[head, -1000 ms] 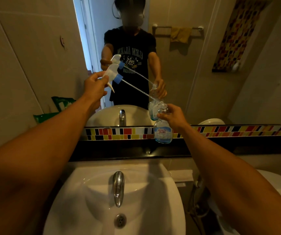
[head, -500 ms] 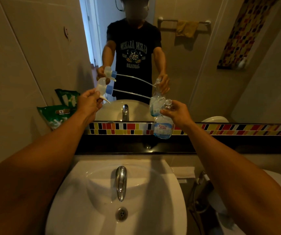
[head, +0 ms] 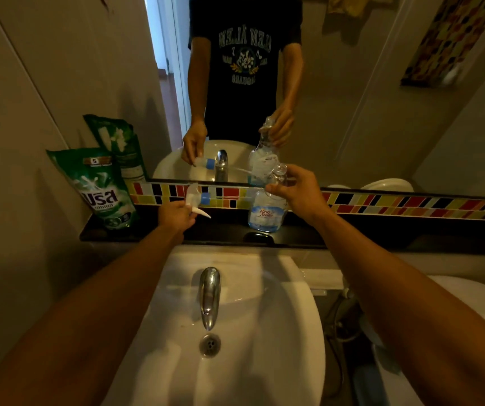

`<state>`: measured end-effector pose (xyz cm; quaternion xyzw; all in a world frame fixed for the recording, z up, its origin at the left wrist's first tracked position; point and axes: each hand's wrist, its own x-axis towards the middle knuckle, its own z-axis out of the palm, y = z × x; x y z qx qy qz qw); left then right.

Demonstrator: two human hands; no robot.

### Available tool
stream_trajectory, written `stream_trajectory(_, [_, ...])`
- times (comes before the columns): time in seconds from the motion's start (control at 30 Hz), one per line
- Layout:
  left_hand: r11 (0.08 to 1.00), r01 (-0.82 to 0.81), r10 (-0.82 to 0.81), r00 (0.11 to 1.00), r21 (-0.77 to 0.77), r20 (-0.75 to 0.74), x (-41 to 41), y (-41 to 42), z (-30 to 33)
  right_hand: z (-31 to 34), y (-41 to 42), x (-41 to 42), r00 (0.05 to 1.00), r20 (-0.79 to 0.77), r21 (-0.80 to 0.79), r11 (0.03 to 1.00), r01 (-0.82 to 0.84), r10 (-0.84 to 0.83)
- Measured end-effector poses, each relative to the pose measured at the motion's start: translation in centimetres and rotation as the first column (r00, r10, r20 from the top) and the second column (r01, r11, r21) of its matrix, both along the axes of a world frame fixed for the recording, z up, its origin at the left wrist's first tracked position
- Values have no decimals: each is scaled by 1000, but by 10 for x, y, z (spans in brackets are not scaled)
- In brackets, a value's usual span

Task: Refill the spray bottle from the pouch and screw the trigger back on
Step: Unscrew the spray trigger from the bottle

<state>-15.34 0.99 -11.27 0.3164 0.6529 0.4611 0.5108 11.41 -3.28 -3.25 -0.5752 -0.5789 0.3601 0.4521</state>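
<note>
A clear spray bottle point(head: 266, 212) with a blue-and-white label stands on the black ledge point(head: 220, 230) behind the sink, its neck uncapped. My right hand point(head: 297, 191) grips it around the neck. My left hand point(head: 177, 215) holds the white trigger head point(head: 196, 197) with its blue collar low over the ledge, to the bottle's left; its dip tube is hard to make out. A green refill pouch point(head: 100, 186) leans upright against the wall at the ledge's left end, left of my left hand.
A white sink point(head: 235, 332) with a chrome tap point(head: 209, 294) lies directly below my arms. The mirror point(head: 352, 112) above the coloured tile strip reflects a person and both hands. A toilet point(head: 469, 317) sits at the right.
My left hand has lowered the trigger head from above bottle height down to just over the ledge. The view has tilted down. My right hand keeps its hold on the bottle.
</note>
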Motion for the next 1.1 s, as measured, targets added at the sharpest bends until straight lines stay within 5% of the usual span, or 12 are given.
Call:
stream_trajectory(0.33, [991, 10, -31, 987, -131, -155, 7, 10, -50, -23, 23, -25, 994, 30, -13, 995, -101, 101])
stream_trajectory(0.53, [995, 57, -76, 958, -77, -277, 10, 13, -65, -26, 30, -29, 989, 58, -19, 991, -136, 137])
stream_trajectory(1.1, [994, 78, -107, 850, -77, -516, 18, 10, -74, -66, 21, -31, 996, 86, 60, 998, 0, -5])
